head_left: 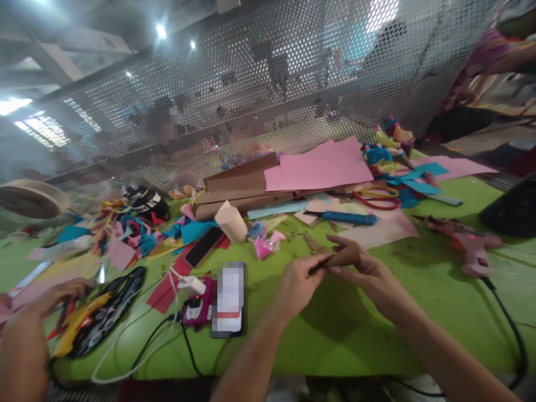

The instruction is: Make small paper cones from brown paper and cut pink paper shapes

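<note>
Over the green table, my left hand (302, 281) and my right hand (368, 273) meet with bent fingers. Between their fingertips is a small brown paper piece (345, 256), partly covered by the fingers. Both hands are closed on it. Just beyond them lie brown scraps and a blue-handled cutter (349, 218). Scissors with red and yellow handles (379, 202) rest behind the cutter. To the left of my left hand, a phone with a lit screen (228, 298) lies beside a magenta power adapter (198, 307) with a white plug in it.
A pink glue gun (469, 243) with a black cord lies at right. Pink sheets (320, 167) and brown paper (243, 177) lie along the perforated metal panel (251, 84). Another person's hand (62, 296) reaches in at left by a yellow-and-black object (98, 315). A dark phone (204, 246) lies mid-table.
</note>
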{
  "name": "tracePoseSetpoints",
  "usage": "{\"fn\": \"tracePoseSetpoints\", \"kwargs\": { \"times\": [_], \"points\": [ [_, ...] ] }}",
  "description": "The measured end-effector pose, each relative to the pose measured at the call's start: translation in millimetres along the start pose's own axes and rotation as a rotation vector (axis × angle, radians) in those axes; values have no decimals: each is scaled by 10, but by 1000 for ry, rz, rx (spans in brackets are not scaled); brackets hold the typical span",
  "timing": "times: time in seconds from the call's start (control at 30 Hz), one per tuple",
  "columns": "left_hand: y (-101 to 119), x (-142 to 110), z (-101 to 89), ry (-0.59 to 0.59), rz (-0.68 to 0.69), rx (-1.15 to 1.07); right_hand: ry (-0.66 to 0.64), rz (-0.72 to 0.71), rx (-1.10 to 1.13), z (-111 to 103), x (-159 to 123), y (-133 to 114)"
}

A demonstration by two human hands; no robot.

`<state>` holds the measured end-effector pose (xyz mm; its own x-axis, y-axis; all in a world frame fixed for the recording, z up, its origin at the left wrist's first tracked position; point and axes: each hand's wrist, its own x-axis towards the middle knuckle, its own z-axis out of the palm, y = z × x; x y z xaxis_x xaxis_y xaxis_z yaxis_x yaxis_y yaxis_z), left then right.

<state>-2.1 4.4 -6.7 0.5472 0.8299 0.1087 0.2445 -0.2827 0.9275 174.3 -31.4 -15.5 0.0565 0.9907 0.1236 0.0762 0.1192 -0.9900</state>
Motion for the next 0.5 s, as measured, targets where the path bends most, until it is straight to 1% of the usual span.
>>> {"fn": "tracePoseSetpoints", "kwargs": {
  "times": [0.13,0.5],
  "points": [
    [19,-2,-17,-15,-1,37,-13,27,-19,8,-3,16],
    [62,-3,-11,-65,-40,32,-19,113,-56,15,-6,5]
  ]
}}
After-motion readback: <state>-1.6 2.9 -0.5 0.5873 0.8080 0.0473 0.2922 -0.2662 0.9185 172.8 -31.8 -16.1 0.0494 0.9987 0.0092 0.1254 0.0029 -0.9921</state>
